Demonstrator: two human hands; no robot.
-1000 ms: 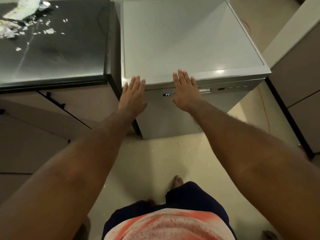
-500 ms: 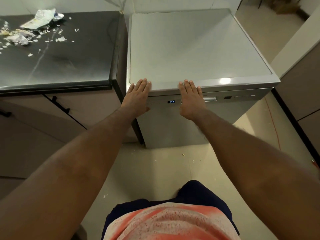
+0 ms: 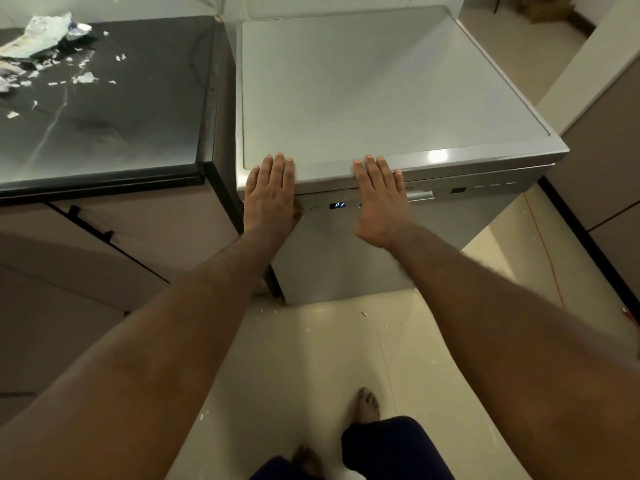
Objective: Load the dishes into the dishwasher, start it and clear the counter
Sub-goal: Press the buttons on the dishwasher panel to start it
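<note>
The silver dishwasher (image 3: 381, 98) stands with its door closed, and its small display (image 3: 337, 205) reads P2. My left hand (image 3: 272, 194) lies flat with straight fingers against the door's top front edge at the left. My right hand (image 3: 381, 199) presses flat on the same edge, just right of the display. Neither hand holds anything. The black counter (image 3: 121, 116) to the left carries crumpled foil and paper scraps (image 3: 41, 39) at its far left corner.
Beige cabinets with a dark handle (image 3: 91, 225) sit under the counter. Another cabinet front (image 3: 602, 168) stands on the right, with a thin orange cord (image 3: 545, 251) on the floor. Small crumbs dot the pale floor tiles (image 3: 311, 358) by my feet.
Both hands have stayed flat on the door's top edge while my view rose and drew back slightly; the fingertips now reach a little further over the top edge.
</note>
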